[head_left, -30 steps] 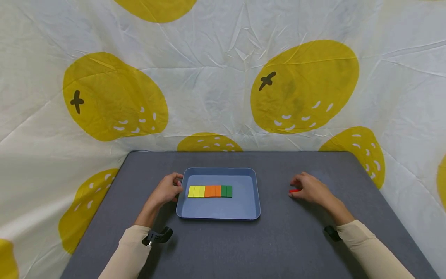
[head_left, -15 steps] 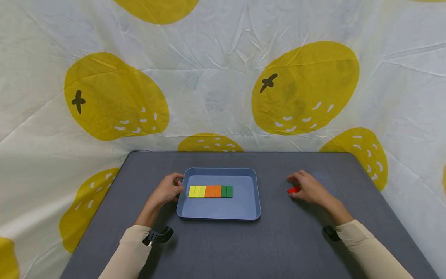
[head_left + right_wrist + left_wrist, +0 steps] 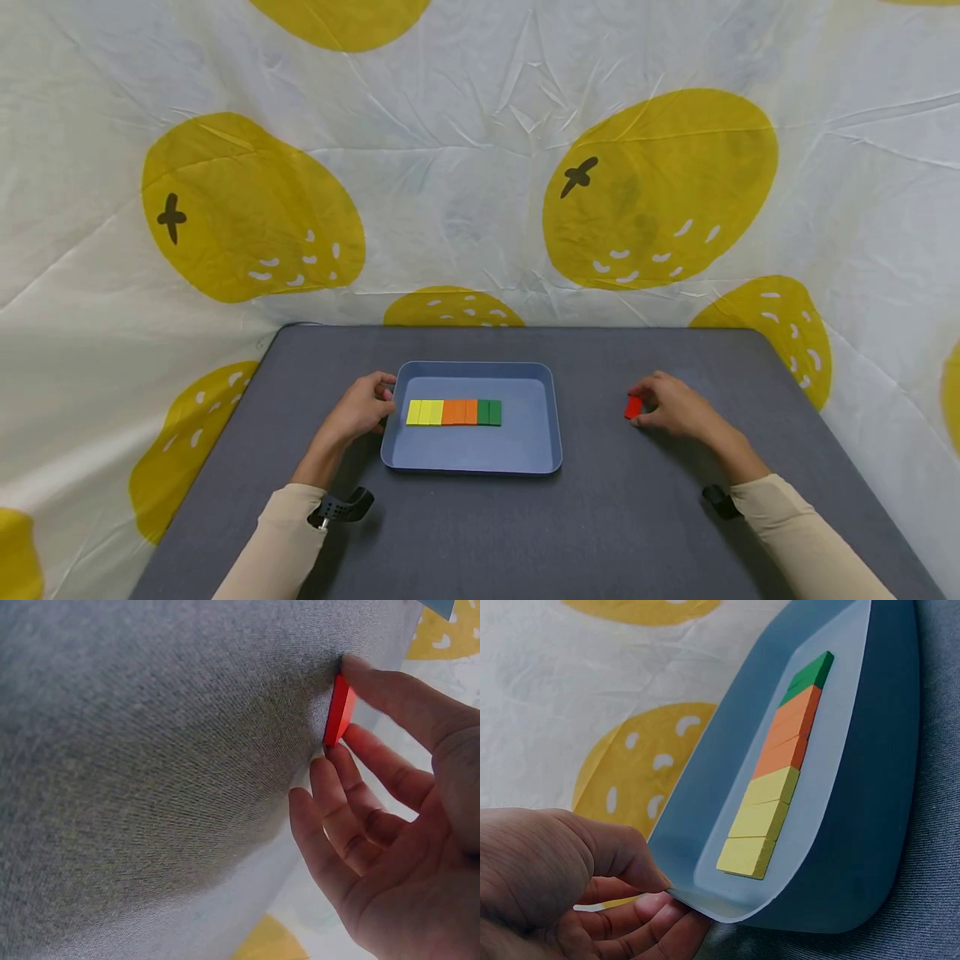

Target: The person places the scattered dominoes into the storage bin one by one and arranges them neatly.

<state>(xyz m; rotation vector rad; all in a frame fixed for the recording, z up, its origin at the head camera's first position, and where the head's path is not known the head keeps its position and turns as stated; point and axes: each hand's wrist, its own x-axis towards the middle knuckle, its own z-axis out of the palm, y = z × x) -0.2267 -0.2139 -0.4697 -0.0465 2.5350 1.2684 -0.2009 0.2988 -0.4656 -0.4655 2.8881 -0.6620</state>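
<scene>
My left hand (image 3: 363,406) pinches the left rim of a blue-grey tray (image 3: 525,446); the left wrist view has the thumb at the rim and the fingers below it outside. A row of small flat wooden blocks lies in the tray: yellow blocks (image 3: 759,817) nearest that hand, then orange blocks (image 3: 789,731), then green blocks (image 3: 808,677). Right of the tray, my right hand (image 3: 672,406) pinches a red block (image 3: 340,711) by its two ends, thumb at one and a fingertip at the other. That block is close on the tabletop, its flat face showing in the head view.
A dark grey cloth-covered table (image 3: 480,533) bears the tray. Behind it hangs a white curtain (image 3: 465,192) printed with large yellow fruit shapes. A black wrist strap (image 3: 345,506) sits on the left wrist, and another dark band (image 3: 722,502) on the right.
In my right hand the red block has turned from a thin sliver to showing more of its face. That hand shifted slightly left, then back right. My left hand stays at the tray.
</scene>
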